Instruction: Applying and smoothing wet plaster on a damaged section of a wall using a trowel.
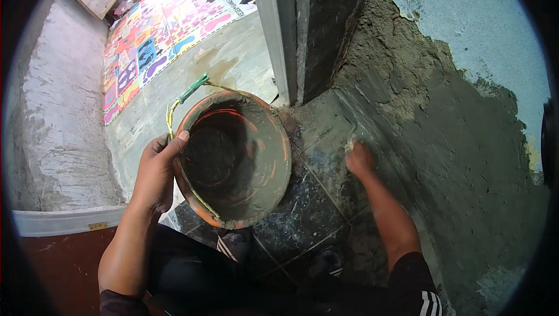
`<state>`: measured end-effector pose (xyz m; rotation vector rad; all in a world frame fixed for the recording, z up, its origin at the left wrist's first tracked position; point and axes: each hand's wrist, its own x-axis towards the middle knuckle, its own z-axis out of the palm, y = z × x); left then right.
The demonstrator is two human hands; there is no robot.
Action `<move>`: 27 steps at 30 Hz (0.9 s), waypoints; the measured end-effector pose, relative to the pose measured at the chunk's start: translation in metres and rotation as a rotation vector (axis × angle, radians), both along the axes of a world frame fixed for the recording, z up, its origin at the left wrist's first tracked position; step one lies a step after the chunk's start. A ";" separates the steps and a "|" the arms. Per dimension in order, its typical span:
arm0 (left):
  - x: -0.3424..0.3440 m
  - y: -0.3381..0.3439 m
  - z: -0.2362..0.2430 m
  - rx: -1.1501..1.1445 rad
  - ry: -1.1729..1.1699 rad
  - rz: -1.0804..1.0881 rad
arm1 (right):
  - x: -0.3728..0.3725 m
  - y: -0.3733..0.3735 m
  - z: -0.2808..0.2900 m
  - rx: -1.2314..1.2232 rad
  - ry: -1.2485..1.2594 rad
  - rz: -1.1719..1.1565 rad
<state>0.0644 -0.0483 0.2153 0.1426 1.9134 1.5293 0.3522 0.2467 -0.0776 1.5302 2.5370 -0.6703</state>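
Note:
My left hand grips the left rim of an orange bucket, thumb on top, beside its yellow rope handle. The bucket is tilted, its mouth facing me; grey mortar coats the inside and a dark layer lies at the bottom. A green sleeve wraps part of the rope. Low by the wall's foot, my right hand is closed round the pale handle of what looks like a trowel. Its mortar-coloured blade is hard to tell from the surface around it.
Wet grey mortar covers the lower wall on the right, rougher higher up, below light blue paint. A door frame stands beyond the bucket. Past it lies a colourful printed mat. Dark floor tiles lie around my feet.

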 end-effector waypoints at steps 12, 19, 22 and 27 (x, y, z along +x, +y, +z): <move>0.006 0.006 0.002 -0.040 0.012 -0.022 | 0.002 -0.005 -0.051 -0.055 0.123 0.030; 0.007 0.003 0.003 0.006 0.005 0.008 | 0.013 0.016 -0.041 0.054 0.029 0.049; 0.007 0.001 0.004 -0.005 0.016 -0.016 | 0.007 0.013 -0.028 0.033 -0.030 0.033; 0.006 -0.002 0.008 -0.004 0.014 -0.021 | 0.003 0.006 -0.014 0.099 -0.055 0.022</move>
